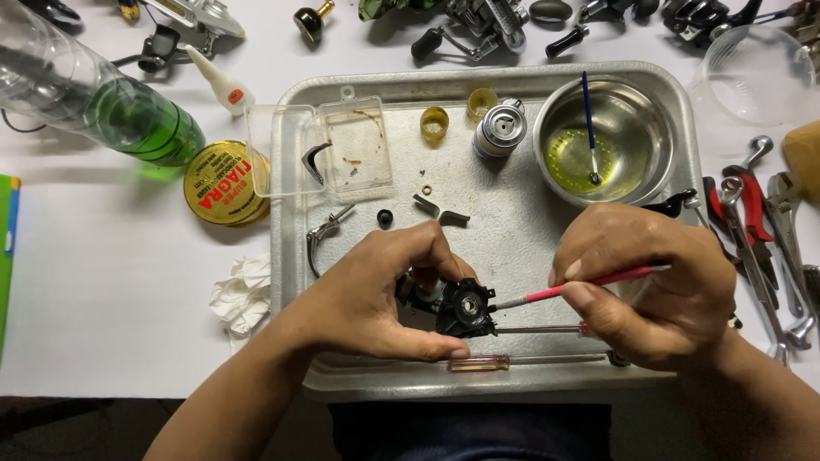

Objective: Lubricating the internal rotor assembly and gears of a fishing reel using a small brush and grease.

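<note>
Hands: left hand and right hand work together over the near half of a metal tray.
Left grip: fingers and thumb are curled closed around a black fishing-reel body, pinching it from above and below and holding it just over the tray floor, its round opening turned toward the right hand.
Right grip: thumb and fingers are closed on a thin pink-handled brush, held like a pen; its tip meets the reel body at the right edge.
Reel body position: between the two hands, near the front edge of the tray, just above a clear-handled screwdriver that lies along that edge.
Tray, far side: a steel bowl holding yellowish liquid with a blue-handled brush standing in it; beside it a silver spool and two small amber caps.
Tray, left side: an open clear plastic box with small parts, a bent wire bail and loose black pieces.
Left of tray: a round yellow tin, a green-tinted clear bottle lying on its side, a crumpled white tissue.
Right of tray: red-handled pliers and wrenches.
Far edge of table: more reel parts, partly cut off.
</note>
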